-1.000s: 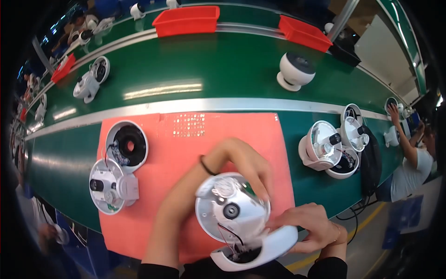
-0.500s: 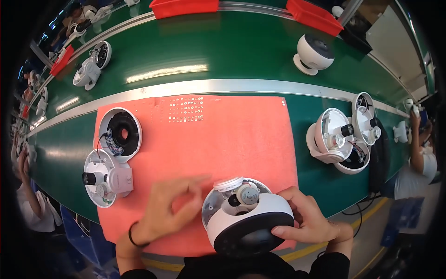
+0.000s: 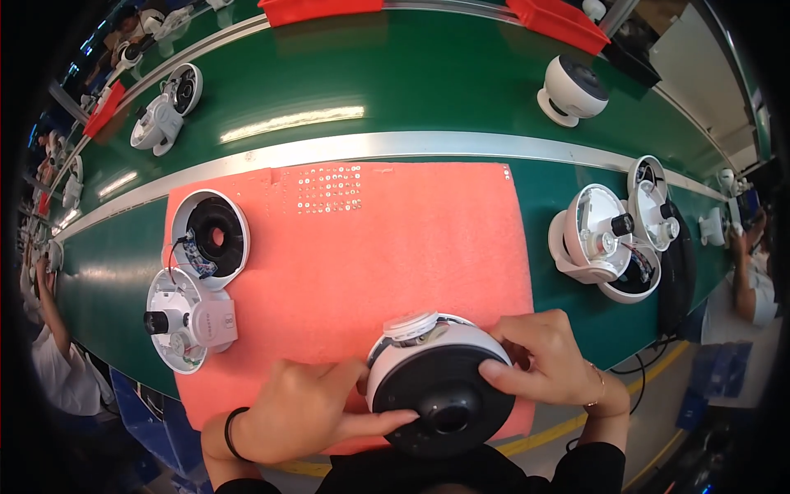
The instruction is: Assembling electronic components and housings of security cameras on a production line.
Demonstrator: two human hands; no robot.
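Observation:
Over the near edge of a pink foam mat (image 3: 395,255), I hold a round white security camera (image 3: 444,383) between both hands, its black front tilted up. My left hand (image 3: 309,403) grips its left side, with the thumb on the black face. My right hand (image 3: 543,358) is closed round the right side, thumb at the face's rim. A white disc-shaped piece (image 3: 410,326) sticks out at the far side of the body, with a narrow gap beside it. On the mat's left lies an opened camera: a black-lined shell (image 3: 239,259) wired to a white half (image 3: 222,321) with a lens.
Rows of small metal parts (image 3: 329,189) sit at the mat's far side. Opened cameras (image 3: 592,235) stand right of the mat. Beyond a metal rail (image 3: 395,146), the green belt (image 3: 428,82) carries an assembled camera (image 3: 576,89) and an opened one (image 3: 160,123). Red bins (image 3: 559,23) line the back.
My left hand has come in from the left and taken hold of the camera. The front shell has swung up over the body, covering the motor and inner parts that showed before.

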